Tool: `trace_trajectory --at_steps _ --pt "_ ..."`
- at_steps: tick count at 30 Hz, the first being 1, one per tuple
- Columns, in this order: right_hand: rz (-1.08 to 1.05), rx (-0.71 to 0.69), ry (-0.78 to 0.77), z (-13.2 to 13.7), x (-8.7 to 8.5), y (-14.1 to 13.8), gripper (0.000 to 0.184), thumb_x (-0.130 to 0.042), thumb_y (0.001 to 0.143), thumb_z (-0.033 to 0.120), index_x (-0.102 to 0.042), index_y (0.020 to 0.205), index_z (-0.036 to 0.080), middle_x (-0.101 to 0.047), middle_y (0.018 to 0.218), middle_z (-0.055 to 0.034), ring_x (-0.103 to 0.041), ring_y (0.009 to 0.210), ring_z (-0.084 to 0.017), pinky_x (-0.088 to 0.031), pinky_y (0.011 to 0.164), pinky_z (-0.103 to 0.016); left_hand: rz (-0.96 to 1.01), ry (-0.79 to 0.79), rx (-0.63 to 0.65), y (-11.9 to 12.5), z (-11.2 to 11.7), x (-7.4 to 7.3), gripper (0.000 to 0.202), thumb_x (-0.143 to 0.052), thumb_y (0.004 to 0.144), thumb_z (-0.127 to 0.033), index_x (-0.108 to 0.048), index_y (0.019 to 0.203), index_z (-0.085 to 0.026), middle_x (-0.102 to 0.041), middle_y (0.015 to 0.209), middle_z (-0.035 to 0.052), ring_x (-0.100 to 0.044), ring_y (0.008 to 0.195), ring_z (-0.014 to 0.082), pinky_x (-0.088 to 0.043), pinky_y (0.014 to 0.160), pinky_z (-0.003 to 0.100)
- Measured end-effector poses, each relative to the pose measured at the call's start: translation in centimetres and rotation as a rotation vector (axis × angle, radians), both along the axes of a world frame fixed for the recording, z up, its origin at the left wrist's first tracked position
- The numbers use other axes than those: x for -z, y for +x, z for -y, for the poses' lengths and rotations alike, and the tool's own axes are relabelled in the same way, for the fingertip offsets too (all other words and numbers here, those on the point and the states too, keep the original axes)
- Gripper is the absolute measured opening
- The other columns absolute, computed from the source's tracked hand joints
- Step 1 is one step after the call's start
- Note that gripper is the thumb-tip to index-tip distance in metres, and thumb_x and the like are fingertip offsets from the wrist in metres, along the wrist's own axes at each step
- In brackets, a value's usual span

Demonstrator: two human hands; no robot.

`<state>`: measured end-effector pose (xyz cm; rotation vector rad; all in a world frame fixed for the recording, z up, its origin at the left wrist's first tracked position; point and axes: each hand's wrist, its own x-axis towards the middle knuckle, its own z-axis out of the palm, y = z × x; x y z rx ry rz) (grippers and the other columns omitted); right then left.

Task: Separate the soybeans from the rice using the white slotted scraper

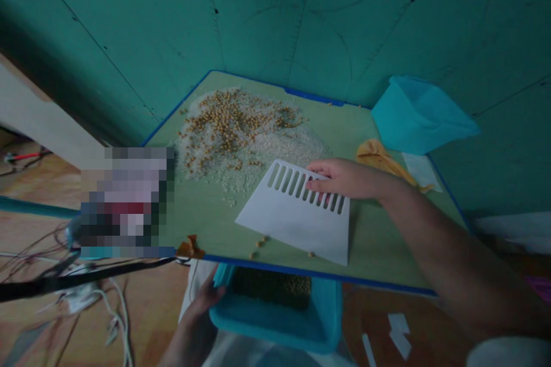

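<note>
A flat white slotted plastic plate (293, 218), wider at its near edge, lies over the front middle of the green table top. My right hand (333, 179) grips it by the slotted far end, with some fingers showing through the slots. Beyond its left side spreads a heap of white grains (275, 146) with yellow-brown beans (228, 117) on top. Several loose beans lie by the plate's near edge. Below the table's front edge is a blue plastic basin (275, 327) with beans inside. My left hand (204, 304) is closed on the basin's left rim.
The table top (189, 218) has a blue edge and stands against a green wall. At its right are a turquoise bag (417, 117) and a crumpled orange cloth (379, 157). A blurred-out object (133, 200) stands at the left, with cables (123, 315) on the floor below.
</note>
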<state>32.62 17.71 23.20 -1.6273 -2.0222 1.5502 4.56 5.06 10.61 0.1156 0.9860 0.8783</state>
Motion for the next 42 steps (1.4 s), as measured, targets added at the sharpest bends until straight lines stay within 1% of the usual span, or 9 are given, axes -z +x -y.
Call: trace_trajectory --at_steps 5,10,15,19,23,28,35,39,42 --pt "0.014 -0.068 0.016 0.8 0.3 -1.4 0.024 -0.049 0.08 0.04 -0.052 0.086 0.017 -0.056 0.066 0.0019 -0.056 0.056 -0.01 -0.041 0.045 -0.019 -0.045 0.024 0.001 -0.6 0.4 -0.3 0.046 -0.075 0.052 -0.026 -0.07 0.097 -0.031 -0.073 0.095 -0.0027 -0.049 0.113 0.0326 -0.042 0.091 0.038" --pt "0.001 -0.109 -0.014 1.5 0.4 -2.3 0.022 -0.048 0.081 0.037 -0.053 0.09 0.017 -0.057 0.068 0.0012 -0.057 0.057 -0.011 -0.041 0.045 -0.019 -0.042 0.0 0.002 -0.9 0.9 -0.7 0.031 -0.075 0.051 -0.026 -0.074 0.082 -0.031 -0.075 0.087 -0.0031 -0.052 0.109 0.0329 -0.042 0.091 0.039" --pt "0.009 -0.244 0.068 2.3 -0.5 -3.4 0.018 -0.048 0.082 0.033 -0.054 0.087 0.017 -0.056 0.066 0.0019 -0.053 0.057 -0.01 -0.037 0.047 -0.018 -0.035 -0.012 -0.011 -1.1 1.2 -0.7 0.037 -0.075 0.051 -0.027 -0.072 0.088 -0.029 -0.075 0.088 -0.0019 -0.056 0.105 0.0329 -0.044 0.088 0.038" --pt "-0.037 -0.299 0.045 2.6 -1.7 -3.7 0.019 -0.047 0.082 0.035 -0.053 0.084 0.017 -0.054 0.068 0.0025 -0.05 0.059 -0.009 -0.036 0.049 -0.018 -0.039 0.026 -0.014 -1.3 1.4 -0.7 0.034 -0.074 0.053 -0.026 -0.072 0.087 -0.027 -0.075 0.09 -0.0009 -0.055 0.105 0.0331 -0.044 0.088 0.038" --pt "-0.077 -0.137 0.003 2.0 -2.5 -2.8 0.026 -0.049 0.081 0.043 -0.055 0.088 0.018 -0.054 0.07 0.0024 -0.051 0.059 -0.009 -0.039 0.05 -0.019 -0.057 0.003 -0.025 -1.7 1.5 -0.4 0.044 -0.074 0.052 -0.028 -0.069 0.096 -0.028 -0.072 0.1 -0.0007 -0.054 0.107 0.0334 -0.045 0.086 0.037" --pt "-0.095 0.145 -0.017 0.7 -1.8 -0.9 0.029 -0.056 0.075 0.045 -0.053 0.085 0.018 -0.055 0.068 0.0022 -0.052 0.054 -0.008 -0.039 0.046 -0.018 -0.087 -0.055 -0.013 -1.9 2.0 0.0 0.061 -0.076 0.051 -0.026 -0.062 0.111 -0.025 -0.073 0.096 0.0016 -0.056 0.104 0.0346 -0.047 0.083 0.039" --pt "-0.095 0.507 0.072 0.2 -1.0 0.6 0.027 -0.055 0.075 0.045 -0.05 0.085 0.02 -0.053 0.066 0.0022 -0.05 0.049 -0.008 -0.041 0.043 -0.019 0.015 0.0 -0.026 -1.6 2.0 0.4 0.052 -0.068 0.057 -0.023 -0.064 0.109 -0.023 -0.074 0.094 0.0024 -0.055 0.105 0.0352 -0.044 0.086 0.042" --pt "-0.073 0.571 0.222 -0.3 -2.2 0.3 0.025 -0.056 0.074 0.044 -0.051 0.085 0.022 -0.056 0.069 0.0013 -0.051 0.049 -0.01 -0.042 0.043 -0.022 -0.018 -0.044 -0.074 -2.2 2.6 1.7 0.056 -0.072 0.052 -0.024 -0.064 0.108 -0.025 -0.07 0.104 0.0013 -0.048 0.113 0.0349 -0.043 0.088 0.039" --pt "-0.013 0.497 0.303 -0.1 -3.6 -0.7 0.022 -0.054 0.076 0.045 -0.054 0.081 0.024 -0.058 0.069 0.0008 -0.054 0.053 -0.013 -0.044 0.046 -0.025 -0.006 -0.026 -0.072 -2.5 3.6 2.3 0.046 -0.066 0.062 -0.025 -0.064 0.108 -0.027 -0.067 0.111 -0.001 -0.045 0.116 0.0311 -0.039 0.092 0.037"
